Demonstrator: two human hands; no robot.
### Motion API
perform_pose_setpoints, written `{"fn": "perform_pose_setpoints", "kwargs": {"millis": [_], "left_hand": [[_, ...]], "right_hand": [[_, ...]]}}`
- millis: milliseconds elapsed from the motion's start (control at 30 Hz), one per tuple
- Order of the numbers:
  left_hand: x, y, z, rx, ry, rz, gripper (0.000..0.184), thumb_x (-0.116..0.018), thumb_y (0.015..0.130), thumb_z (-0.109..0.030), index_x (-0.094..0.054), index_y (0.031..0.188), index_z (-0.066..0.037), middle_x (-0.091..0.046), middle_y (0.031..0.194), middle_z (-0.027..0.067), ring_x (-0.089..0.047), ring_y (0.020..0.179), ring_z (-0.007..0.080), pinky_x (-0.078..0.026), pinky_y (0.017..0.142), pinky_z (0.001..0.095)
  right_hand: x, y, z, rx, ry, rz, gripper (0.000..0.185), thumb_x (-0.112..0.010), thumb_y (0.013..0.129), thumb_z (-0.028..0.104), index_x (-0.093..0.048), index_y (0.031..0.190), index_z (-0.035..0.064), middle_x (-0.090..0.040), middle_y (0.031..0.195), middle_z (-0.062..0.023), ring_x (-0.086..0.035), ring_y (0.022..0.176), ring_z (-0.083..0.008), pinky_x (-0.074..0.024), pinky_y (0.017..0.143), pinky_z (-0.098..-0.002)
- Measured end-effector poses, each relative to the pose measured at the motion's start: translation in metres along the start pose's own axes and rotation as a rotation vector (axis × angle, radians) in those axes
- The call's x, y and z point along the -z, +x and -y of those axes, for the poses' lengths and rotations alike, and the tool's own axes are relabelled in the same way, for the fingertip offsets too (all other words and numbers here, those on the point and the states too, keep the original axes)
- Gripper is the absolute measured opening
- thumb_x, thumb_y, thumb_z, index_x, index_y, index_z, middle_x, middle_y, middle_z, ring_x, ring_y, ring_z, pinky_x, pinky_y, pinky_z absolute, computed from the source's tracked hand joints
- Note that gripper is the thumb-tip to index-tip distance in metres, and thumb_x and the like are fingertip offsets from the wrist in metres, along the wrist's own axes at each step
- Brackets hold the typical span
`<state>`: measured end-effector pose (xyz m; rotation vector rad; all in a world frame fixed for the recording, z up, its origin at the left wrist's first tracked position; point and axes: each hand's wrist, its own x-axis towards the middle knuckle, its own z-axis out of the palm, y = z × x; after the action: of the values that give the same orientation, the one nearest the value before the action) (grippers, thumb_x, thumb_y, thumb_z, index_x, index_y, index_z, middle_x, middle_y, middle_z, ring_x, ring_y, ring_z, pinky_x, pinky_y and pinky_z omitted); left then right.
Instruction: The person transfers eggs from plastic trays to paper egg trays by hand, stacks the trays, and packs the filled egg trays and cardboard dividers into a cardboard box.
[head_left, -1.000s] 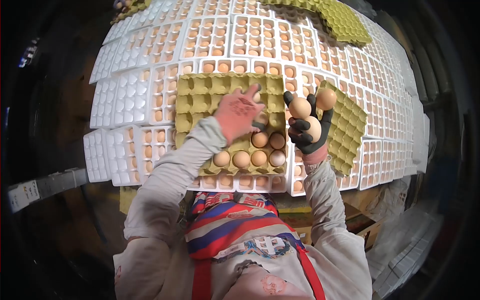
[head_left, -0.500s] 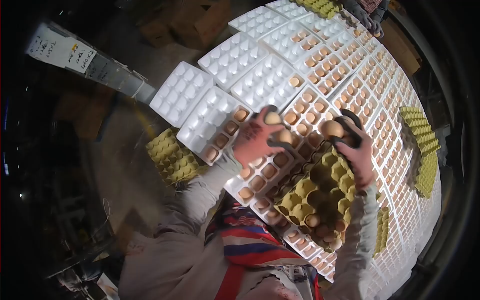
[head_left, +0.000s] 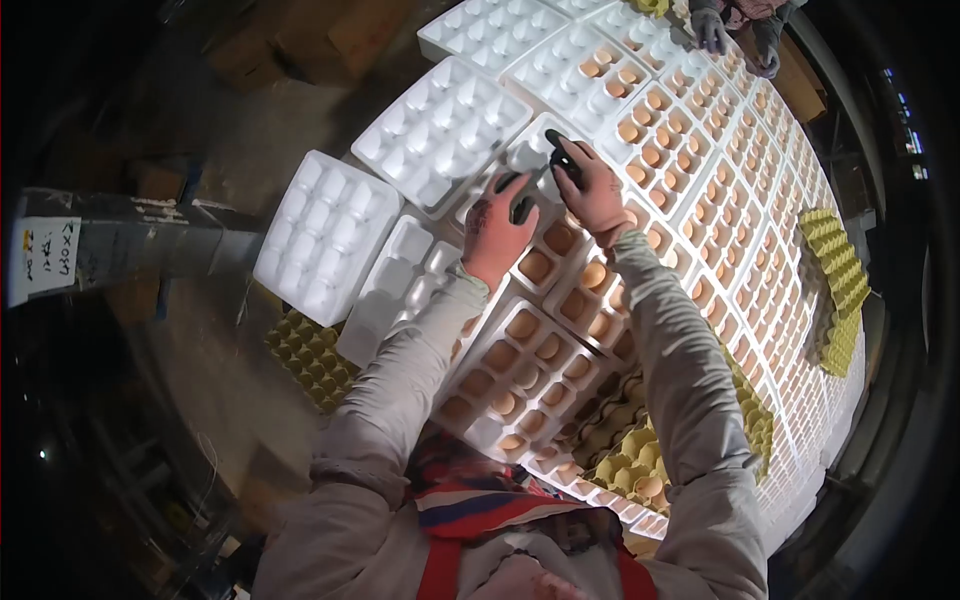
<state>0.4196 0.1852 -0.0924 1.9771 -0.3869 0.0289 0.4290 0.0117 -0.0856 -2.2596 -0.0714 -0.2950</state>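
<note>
My left hand [head_left: 497, 228], in a pink glove with black fingertips, is over a white tray [head_left: 530, 150] near the centre. Its fingers are curved and apart, and no egg shows in it. Close on its right, my right hand [head_left: 592, 190] reaches over the same tray with thumb and fingers apart, also with no egg visible. Brown eggs [head_left: 535, 266] sit in cells just below the hands. Nearer my body, a white tray of eggs [head_left: 528, 376] lies tilted beside a yellow-green egg tray [head_left: 632, 462], partly hidden by my right forearm.
Empty white trays [head_left: 440, 130] stand at the upper left, another [head_left: 328, 235] at the left edge. Filled trays [head_left: 735, 215] spread right. More yellow-green trays [head_left: 835, 280] lie at the far right. A co-worker's gloved hands [head_left: 712, 32] are at the top. A labelled beam [head_left: 130, 240] juts in from the left.
The view has turned leftward along the trays. The eggs seen in both my hands earlier no longer show there. My hands have moved from the yellow-green tray to a white tray, close together.
</note>
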Motion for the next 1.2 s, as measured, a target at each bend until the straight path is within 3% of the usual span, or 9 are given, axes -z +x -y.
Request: {"fn": "perform_pose_setpoints", "kwargs": {"millis": [167,300,400,533,667,867,1033,1133,1200], "left_hand": [[-0.064,0.02,0.035,-0.197,0.478,0.003,0.058,-0.058,0.083,-0.021,-0.041,0.137,-0.007,-0.043,0.134,0.0219,-0.039,0.126,0.0405,-0.026,0.105,0.0568],[-0.068,0.017,0.041,-0.525,0.78,0.098,0.059,-0.052,0.087,-0.023,-0.035,0.142,-0.008,-0.041,0.138,0.0192,-0.034,0.131,0.0401,-0.016,0.106,0.0664],[-0.052,-0.012,-0.042,-0.538,0.341,0.026,0.049,-0.055,0.089,-0.016,-0.043,0.135,-0.005,-0.045,0.135,0.0168,-0.041,0.126,0.0365,-0.026,0.108,0.0527],[-0.056,-0.11,-0.144,-0.15,-0.327,0.63,0.042,-0.068,0.081,-0.01,-0.057,0.12,0.0,-0.062,0.109,0.0161,-0.059,0.103,0.0314,-0.044,0.095,0.0389],[-0.092,-0.201,-0.237,-0.884,-0.066,1.104,0.047,-0.072,0.074,-0.031,-0.062,0.114,-0.009,-0.06,0.103,0.0098,-0.052,0.107,0.028,-0.038,0.098,0.0431],[-0.107,-0.272,-0.24,-1.225,0.601,1.022,0.055,-0.074,0.066,-0.035,-0.059,0.113,-0.01,-0.054,0.099,0.0074,-0.051,0.1,0.0267,-0.038,0.093,0.041],[-0.094,-0.256,-0.248,-0.237,-0.262,1.132,0.056,-0.075,0.07,-0.023,-0.057,0.119,-0.004,-0.054,0.122,0.0128,-0.054,0.113,0.0307,-0.046,0.095,0.0435],[-0.114,-0.23,-0.263,0.436,-1.103,0.996,0.036,-0.064,0.079,-0.009,-0.057,0.111,0.006,-0.061,0.108,0.0109,-0.061,0.1,0.0203,-0.052,0.083,0.03],[-0.131,-0.218,-0.267,0.296,-0.78,1.141,0.027,-0.063,0.082,-0.017,-0.063,0.1,0.002,-0.065,0.092,0.009,-0.063,0.086,0.0199,-0.052,0.075,0.0293]], "right_hand": [[-0.012,-0.007,-0.036,-0.043,0.311,-0.157,0.054,-0.047,0.084,-0.003,-0.046,0.136,0.011,-0.064,0.109,-0.013,-0.062,0.094,-0.03,-0.0478,0.084,-0.0344],[0.14,-0.085,0.082,-0.358,0.472,-0.152,0.034,-0.055,0.093,0.015,-0.057,0.126,0.0077,-0.064,0.087,0.0021,-0.039,0.056,-0.0023,-0.0331,0.046,-0.0186],[0.23,-0.205,0.133,-0.238,0.33,-0.282,0.037,-0.058,0.091,0.013,-0.056,0.127,0.0048,-0.067,0.106,-0.0052,-0.06,0.079,-0.0084,-0.0499,0.072,-0.0208],[0.278,-0.386,0.156,-0.53,-0.114,-0.306,0.043,-0.071,0.08,0.014,-0.061,0.121,0.0053,-0.065,0.106,-0.009,-0.062,0.095,-0.0194,-0.0488,0.088,-0.0292],[0.245,-0.475,0.17,-0.668,-0.671,0.125,0.046,-0.076,0.068,0.015,-0.059,0.11,0.0073,-0.053,0.118,-0.0134,-0.052,0.106,-0.032,-0.0429,0.09,-0.0427],[0.224,-0.532,0.145,-0.675,-0.335,-0.342,0.055,-0.081,0.059,0.011,-0.057,0.108,0.0054,-0.058,0.109,-0.0126,-0.058,0.1,-0.031,-0.047,0.086,-0.0394],[0.246,-0.559,0.111,-0.418,1.209,-0.89,0.07,-0.065,0.083,0.046,-0.045,0.133,0.0013,-0.053,0.123,-0.0146,-0.058,0.103,-0.0204,-0.0516,0.083,-0.0318],[0.278,-0.536,0.094,-0.574,1.074,-0.42,0.047,-0.063,0.087,0.028,-0.056,0.123,-0.0016,-0.06,0.117,-0.0108,-0.063,0.087,-0.0169,-0.0521,0.078,-0.0261],[0.271,-0.491,0.12,-0.493,0.155,-0.267,0.032,-0.059,0.087,0.014,-0.06,0.116,0.0003,-0.063,0.117,-0.0089,-0.067,0.084,-0.0177,-0.0509,0.069,-0.0261]]}}
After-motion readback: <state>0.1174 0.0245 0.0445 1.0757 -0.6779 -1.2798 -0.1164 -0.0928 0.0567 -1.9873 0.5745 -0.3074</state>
